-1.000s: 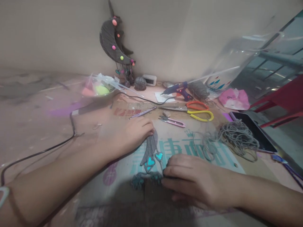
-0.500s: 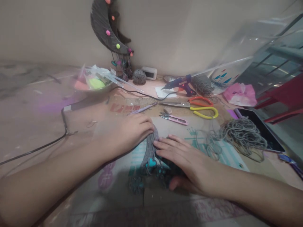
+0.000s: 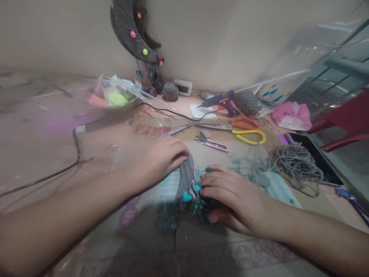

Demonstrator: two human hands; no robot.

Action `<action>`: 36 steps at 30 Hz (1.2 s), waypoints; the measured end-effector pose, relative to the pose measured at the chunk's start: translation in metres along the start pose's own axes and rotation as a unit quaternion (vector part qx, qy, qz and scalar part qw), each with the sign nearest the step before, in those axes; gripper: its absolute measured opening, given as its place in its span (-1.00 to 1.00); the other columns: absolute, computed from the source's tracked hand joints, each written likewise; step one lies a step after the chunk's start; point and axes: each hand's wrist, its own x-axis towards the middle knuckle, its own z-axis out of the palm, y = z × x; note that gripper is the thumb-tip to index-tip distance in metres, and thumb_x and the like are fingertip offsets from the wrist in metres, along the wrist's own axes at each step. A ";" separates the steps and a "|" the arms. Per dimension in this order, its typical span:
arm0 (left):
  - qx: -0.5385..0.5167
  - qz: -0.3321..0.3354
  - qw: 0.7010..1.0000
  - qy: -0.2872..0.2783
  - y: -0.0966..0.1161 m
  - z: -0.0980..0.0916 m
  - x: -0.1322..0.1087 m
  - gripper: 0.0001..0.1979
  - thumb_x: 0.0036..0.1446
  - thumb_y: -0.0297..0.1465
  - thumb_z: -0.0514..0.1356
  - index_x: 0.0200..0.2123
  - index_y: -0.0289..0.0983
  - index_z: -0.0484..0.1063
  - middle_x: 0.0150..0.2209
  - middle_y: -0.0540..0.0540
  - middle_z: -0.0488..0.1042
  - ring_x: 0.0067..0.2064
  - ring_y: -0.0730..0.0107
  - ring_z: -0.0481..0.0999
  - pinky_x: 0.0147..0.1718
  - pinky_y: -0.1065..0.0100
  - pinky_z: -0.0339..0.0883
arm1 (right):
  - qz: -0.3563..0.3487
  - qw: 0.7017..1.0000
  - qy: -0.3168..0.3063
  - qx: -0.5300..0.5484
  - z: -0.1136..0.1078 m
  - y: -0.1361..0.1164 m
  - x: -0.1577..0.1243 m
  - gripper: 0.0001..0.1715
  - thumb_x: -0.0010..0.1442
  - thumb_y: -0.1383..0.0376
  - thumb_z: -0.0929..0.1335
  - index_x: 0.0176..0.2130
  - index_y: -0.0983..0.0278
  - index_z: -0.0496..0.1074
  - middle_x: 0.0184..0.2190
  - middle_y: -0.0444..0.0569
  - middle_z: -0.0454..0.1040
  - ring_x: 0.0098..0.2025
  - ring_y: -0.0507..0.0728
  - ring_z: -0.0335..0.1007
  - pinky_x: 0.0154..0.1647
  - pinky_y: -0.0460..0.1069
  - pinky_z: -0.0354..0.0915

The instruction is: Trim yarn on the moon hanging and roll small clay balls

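Note:
A grey yarn-wrapped strip (image 3: pixel 186 177) lies lengthwise between my hands, its upper end under the fingers of my left hand (image 3: pixel 165 156). Those fingers are bent and closed on it. At its lower end are a turquoise heart (image 3: pixel 187 197), a second heart (image 3: pixel 196 187) and a grey flower-like charm (image 3: pixel 167 224) with teal spots. My right hand (image 3: pixel 236 196) rests beside the hearts, fingers extended and thumb apart, over dark and teal charms that it partly hides.
Pink thread snips (image 3: pixel 213 145), large scissors (image 3: pixel 248 136) and a glue gun (image 3: pixel 219 103) lie beyond my hands. To the right are a tangle of grey cord (image 3: pixel 300 165) and a tablet (image 3: pixel 331 173). A bowl (image 3: pixel 115 105) of bagged items stands back left, near a decorated crescent (image 3: pixel 123 34).
My right hand has shifted slightly right, and its fingers have drawn off the strip, uncovering the second heart. My left hand stays at the upper end.

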 end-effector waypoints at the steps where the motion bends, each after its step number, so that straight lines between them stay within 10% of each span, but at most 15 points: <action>1: -0.002 -0.005 1.000 0.001 0.000 0.000 -0.001 -0.84 0.32 -0.35 0.14 -0.19 -0.27 0.50 -0.19 -0.11 0.57 -0.11 0.25 0.52 -0.06 0.20 0.38 | -0.002 1.000 -0.001 -0.003 0.000 0.000 0.000 -0.60 0.36 0.09 0.30 -0.01 0.35 0.36 -0.08 0.16 0.56 0.05 0.17 0.47 0.31 0.20 0.19; 36: 0.055 0.095 0.994 -0.020 0.007 -0.008 -0.007 -0.72 0.32 -0.49 0.02 -0.10 -0.26 0.53 -0.10 -0.17 0.56 -0.10 0.19 0.53 -0.11 0.15 0.42 | 0.007 0.998 -0.032 -0.061 -0.003 0.001 -0.001 -0.61 0.38 0.14 0.27 -0.01 0.38 0.44 -0.03 0.15 0.55 0.10 0.22 0.42 0.34 0.25 0.13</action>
